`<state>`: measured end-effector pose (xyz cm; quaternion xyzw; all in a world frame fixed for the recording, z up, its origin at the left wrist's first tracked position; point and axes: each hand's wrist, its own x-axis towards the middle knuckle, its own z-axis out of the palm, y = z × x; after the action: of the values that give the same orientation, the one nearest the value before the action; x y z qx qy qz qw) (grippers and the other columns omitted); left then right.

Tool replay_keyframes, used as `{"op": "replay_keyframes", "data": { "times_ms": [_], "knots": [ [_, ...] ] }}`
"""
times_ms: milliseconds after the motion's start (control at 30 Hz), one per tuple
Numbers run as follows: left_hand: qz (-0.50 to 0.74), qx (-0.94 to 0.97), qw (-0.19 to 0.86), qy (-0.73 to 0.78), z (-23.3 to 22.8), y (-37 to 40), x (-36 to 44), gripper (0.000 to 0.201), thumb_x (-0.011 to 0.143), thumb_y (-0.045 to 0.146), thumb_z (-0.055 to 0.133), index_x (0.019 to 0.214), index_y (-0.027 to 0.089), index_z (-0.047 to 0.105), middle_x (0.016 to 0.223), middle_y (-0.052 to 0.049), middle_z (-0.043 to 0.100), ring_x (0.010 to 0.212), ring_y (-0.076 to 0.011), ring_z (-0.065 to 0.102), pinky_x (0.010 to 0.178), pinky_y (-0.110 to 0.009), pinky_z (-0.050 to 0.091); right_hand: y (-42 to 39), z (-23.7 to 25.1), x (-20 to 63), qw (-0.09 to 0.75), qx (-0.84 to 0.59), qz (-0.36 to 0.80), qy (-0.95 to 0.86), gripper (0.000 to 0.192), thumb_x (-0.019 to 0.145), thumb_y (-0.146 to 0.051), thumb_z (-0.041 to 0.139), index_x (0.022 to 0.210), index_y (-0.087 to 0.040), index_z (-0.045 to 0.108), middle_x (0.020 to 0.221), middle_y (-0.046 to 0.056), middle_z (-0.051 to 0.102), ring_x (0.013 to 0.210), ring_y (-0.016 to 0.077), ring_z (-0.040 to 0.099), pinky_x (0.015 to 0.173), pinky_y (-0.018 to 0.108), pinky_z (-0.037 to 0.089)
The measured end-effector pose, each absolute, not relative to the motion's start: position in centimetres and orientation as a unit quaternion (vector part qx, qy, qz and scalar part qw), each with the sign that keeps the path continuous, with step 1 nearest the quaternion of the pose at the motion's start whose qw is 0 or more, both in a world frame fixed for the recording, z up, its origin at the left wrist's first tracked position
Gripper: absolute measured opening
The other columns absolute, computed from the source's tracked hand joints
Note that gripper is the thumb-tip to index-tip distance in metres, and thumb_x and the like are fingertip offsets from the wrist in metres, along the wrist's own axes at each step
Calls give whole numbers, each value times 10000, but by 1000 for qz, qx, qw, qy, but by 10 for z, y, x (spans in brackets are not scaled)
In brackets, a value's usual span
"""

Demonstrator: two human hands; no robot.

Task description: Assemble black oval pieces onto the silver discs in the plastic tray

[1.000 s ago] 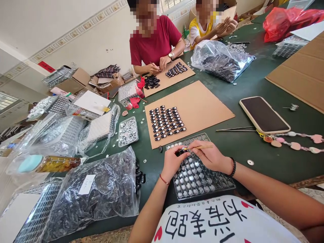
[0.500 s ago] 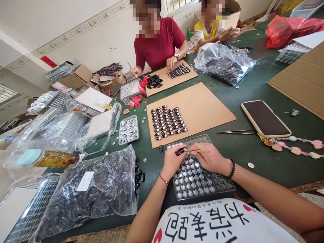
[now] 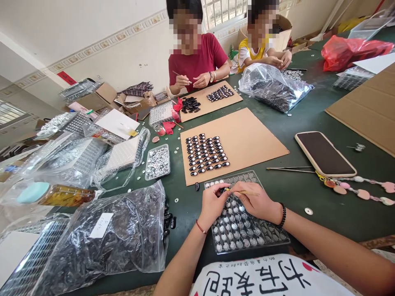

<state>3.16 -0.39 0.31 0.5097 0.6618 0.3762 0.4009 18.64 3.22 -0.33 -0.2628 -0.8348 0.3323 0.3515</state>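
My left hand point(image 3: 212, 204) pinches a small glossy black oval piece point(image 3: 222, 190), mostly hidden by the fingers. Between the fingers of my right hand point(image 3: 258, 202) is a thin wooden-handled stick point(image 3: 247, 192), its tip against the black piece. Both hands hover over a clear plastic tray point(image 3: 276, 230) with rows of round pale discs point(image 3: 232, 226) in its pockets. Just beyond lies a cardboard sheet point(image 3: 253, 144) bearing rows of black pieces with white spots point(image 3: 207, 155). One loose black piece point(image 3: 196, 186) rests between sheet and tray.
To the left are a bag of black pieces point(image 3: 123, 234), a box of small discs point(image 3: 157, 162) and a bottle point(image 3: 66, 195). A phone point(image 3: 325, 154) and tweezers point(image 3: 290, 169) lie right. Across the table, a person in red point(image 3: 197, 61) works at another cardboard sheet point(image 3: 236, 95).
My hands keep their hold, with the stick's tip still at the black piece. The camera view has shifted slightly. The person in red has brought both hands together above their sheet.
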Motion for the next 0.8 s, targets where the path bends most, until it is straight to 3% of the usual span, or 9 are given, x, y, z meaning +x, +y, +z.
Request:
{"op": "replay_keyframes", "data": {
  "times_ms": [133, 200, 367, 500, 600, 700, 800],
  "knots": [
    [359, 520, 454, 628, 6, -9, 39, 231, 678, 298, 594, 827, 146, 683, 554, -5, 543, 445, -67, 323, 434, -200, 258, 40, -2, 186, 391, -346, 531, -667, 322, 912, -337, 236, 705, -179, 425, 613, 2, 485, 518, 107, 473, 532, 244, 408],
    [365, 533, 454, 614, 7, -12, 41, 243, 692, 303, 581, 852, 147, 676, 556, -2, 533, 454, -69, 332, 443, -203, 268, 43, 0, 187, 385, -378, 561, -628, 333, 902, -375, 251, 685, -180, 411, 601, -8, 471, 492, 99, 451, 509, 238, 398],
    [402, 533, 413, 620, 9, -15, 43, 263, 725, 279, 555, 952, 147, 556, 568, 24, 536, 460, -74, 343, 455, -204, 260, 45, 1, 183, 276, -377, 522, -714, 196, 772, -291, 518, 934, -185, 550, 867, 31, 596, 767, 154, 534, 653, 252, 428],
    [379, 539, 407, 633, 13, -15, 37, 299, 681, 267, 600, 943, 174, 489, 550, 53, 544, 486, -89, 412, 493, -201, 291, 46, -3, 181, 219, -381, 538, -719, 183, 739, -279, 533, 847, -163, 623, 726, 12, 610, 602, 124, 498, 546, 226, 379],
    [348, 552, 379, 656, 16, -15, 15, 309, 675, 297, 605, 960, 203, 532, 574, 49, 558, 548, -109, 484, 566, -213, 340, 60, -2, 181, 225, -398, 523, -720, 238, 734, -344, 532, 806, -147, 644, 605, -3, 572, 506, 103, 433, 479, 218, 317],
    [299, 541, 260, 742, 15, -16, -21, 239, 751, 380, 503, 882, 203, 596, 522, 39, 487, 523, -121, 457, 557, -235, 316, 96, 2, 174, 255, -434, 483, -717, 301, 730, -383, 521, 841, -133, 647, 541, -7, 547, 478, 109, 438, 459, 220, 307],
    [244, 515, 181, 802, 5, -19, -52, 258, 750, 382, 497, 897, 194, 596, 523, 36, 448, 531, -131, 448, 541, -240, 289, 154, 7, 154, 284, -452, 397, -747, 245, 728, -336, 534, 838, -145, 641, 674, 16, 621, 589, 131, 525, 546, 229, 379]
  ]
}}
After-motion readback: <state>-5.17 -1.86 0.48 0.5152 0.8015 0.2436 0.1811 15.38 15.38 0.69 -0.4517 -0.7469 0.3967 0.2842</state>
